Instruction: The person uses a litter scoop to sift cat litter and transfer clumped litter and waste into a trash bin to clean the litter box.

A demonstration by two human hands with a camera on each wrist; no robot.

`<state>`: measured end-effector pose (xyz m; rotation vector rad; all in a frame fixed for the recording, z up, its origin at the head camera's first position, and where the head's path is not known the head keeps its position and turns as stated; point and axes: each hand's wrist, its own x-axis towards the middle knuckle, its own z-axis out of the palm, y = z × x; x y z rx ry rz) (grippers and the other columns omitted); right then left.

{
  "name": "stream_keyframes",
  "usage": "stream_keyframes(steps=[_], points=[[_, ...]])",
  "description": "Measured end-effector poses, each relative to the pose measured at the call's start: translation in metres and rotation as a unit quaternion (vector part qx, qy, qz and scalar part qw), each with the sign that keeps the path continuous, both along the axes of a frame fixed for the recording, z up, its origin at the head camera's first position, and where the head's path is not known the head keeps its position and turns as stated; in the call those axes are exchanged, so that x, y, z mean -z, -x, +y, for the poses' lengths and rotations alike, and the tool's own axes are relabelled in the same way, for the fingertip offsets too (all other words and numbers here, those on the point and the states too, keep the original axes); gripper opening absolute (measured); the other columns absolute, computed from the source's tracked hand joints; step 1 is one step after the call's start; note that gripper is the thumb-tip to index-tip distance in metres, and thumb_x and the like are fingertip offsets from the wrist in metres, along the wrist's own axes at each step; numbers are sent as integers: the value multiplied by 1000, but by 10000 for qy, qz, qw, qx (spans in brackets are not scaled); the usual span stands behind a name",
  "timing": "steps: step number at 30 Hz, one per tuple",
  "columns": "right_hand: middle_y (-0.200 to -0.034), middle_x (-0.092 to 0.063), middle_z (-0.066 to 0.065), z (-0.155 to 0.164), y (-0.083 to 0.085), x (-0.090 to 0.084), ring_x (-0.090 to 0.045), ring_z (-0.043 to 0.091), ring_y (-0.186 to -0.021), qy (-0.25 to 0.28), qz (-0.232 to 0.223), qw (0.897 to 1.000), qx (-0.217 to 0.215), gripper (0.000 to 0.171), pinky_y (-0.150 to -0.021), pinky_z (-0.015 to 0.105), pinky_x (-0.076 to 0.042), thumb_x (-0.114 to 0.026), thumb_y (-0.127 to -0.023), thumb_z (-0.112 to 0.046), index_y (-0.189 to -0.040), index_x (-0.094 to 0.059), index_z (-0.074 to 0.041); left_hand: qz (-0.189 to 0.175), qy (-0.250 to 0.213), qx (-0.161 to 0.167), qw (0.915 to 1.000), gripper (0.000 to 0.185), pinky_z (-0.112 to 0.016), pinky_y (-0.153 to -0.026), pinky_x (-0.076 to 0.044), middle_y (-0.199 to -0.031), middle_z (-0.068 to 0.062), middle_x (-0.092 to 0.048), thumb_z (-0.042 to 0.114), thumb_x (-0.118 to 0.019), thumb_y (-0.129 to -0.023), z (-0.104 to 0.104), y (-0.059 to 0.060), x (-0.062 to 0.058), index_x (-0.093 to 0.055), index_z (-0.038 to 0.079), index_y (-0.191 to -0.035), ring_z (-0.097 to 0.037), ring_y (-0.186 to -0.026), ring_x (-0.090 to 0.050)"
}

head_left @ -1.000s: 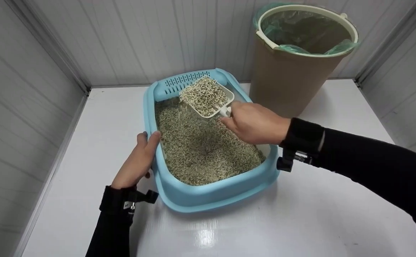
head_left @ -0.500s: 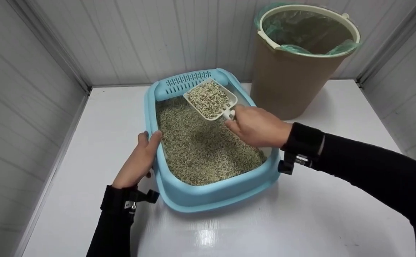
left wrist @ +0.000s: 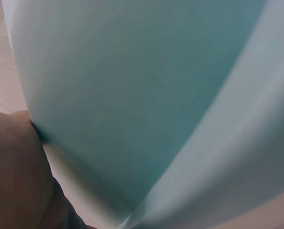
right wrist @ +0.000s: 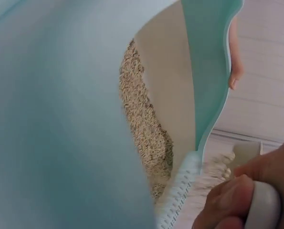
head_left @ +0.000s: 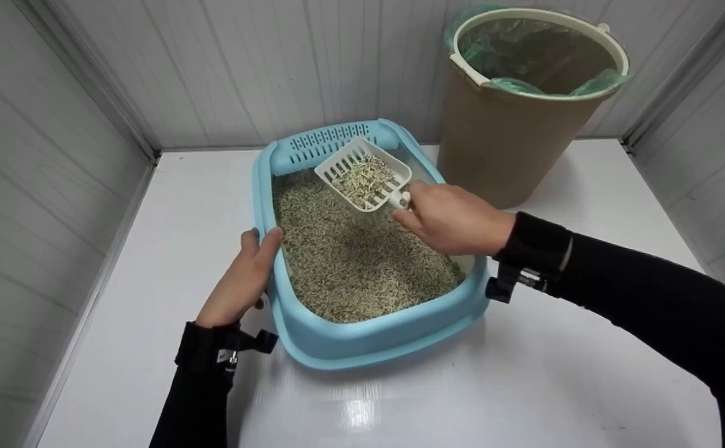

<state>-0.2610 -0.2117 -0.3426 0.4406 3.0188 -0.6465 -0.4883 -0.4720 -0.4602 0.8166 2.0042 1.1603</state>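
Sifting over the blue litter tray (head_left: 362,339): scoop (head_left: 362,174), pinched in right hand (head_left: 452,218), sheds pellets, slots now bare versus 1 s ago; left hand (head_left: 244,280) clasps tray's rim.

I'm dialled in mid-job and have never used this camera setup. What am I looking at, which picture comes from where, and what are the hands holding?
No machine here: a person works with bare hands. The wide picture comes from a head camera looking down; the two blurry close-ups come from cameras strapped to each wrist. On the white table sits a blue litter tray filled with pellets, with a lined brown bin behind it. The left hand grips the tray's left rim. The right hand holds a white slotted scoop by its handle above the tray, some pellets lying in it.
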Motion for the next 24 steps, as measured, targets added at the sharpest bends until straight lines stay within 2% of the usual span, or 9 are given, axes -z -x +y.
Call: stream_keyframes(steps=[4,11,19,24], points=[[-96,-65,11,1,1,-3,-64,22,-75,186,-70,9998,72,44,-66,39,-56,-50,-120,-35,-140,-55,5,23,-41,-8,10000,95,-39,-55,-43,-102,-19,-47,85,-34,-107,0,0,0,-20,7,-161,-30,-75,-51],[-108,-70,15,3,3,-6,-66,24,-83,126,30,9999,44,50,-69,39,-58,-53,-120,-34,-148,-53,7,-7,-16,-23,10000,93,-39,-56,-42,-102,-18,-47,84,-34,-108,0,0,0,-21,9,-160,-30,-75,-49],[-111,-72,14,6,5,-6,-66,23,-85,118,12,9999,104,47,-70,38,-57,-55,-119,-35,-145,-56,5,-29,18,-33,10000,96,-39,-57,-43,-103,-19,-48,85,-34,-106,0,0,0,-19,9,-163,-31,-77,-51],[-104,-70,13,8,4,-7,-65,23,-80,55,58,9999,93,46,-68,38,-55,-55,-119,-34,-143,-57,5,-32,-28,-25,10000,95,-39,-55,-43,-105,-19,-46,83,-35,-108,1,0,0,-19,6,-162,-30,-76,-50]])
